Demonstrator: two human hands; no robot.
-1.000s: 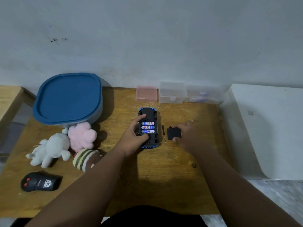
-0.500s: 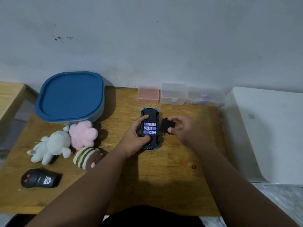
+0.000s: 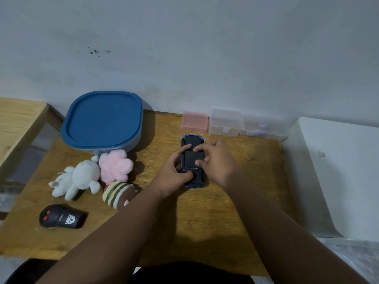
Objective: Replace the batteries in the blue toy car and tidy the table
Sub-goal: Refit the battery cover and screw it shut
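Writing first: the black remote point(image 3: 62, 219) at the front left of the table point(image 3: 205, 218) has a white logo on it, but it's too blurry for me to read. Nothing else here has legible text.

The blue toy car point(image 3: 193, 161) is lying upside down in the middle of the table, just in front of the little boxes by the wall. My left hand point(image 3: 174, 175) grips it from the left side, index finger reaching up over the underside and thumb pressed near the rear end. My right hand point(image 3: 217, 160) comes in from the right, fingers curled, index fingertip and thumb pressing on the black battery cover point(image 3: 192, 159) sitting over the compartment. I can't tell if it's clicked in.

Count of stuff: one car, one remote, three plush toys (white one point(image 3: 77, 179), pink one point(image 3: 115, 166), striped one point(image 3: 118, 193)) bunched together on the left, one big tub with a blue lid point(image 3: 103, 119), and three small plastic boxes along the wall: pink point(image 3: 194, 124), clear point(image 3: 225, 121), and another clear one point(image 3: 263, 128) with something inside.
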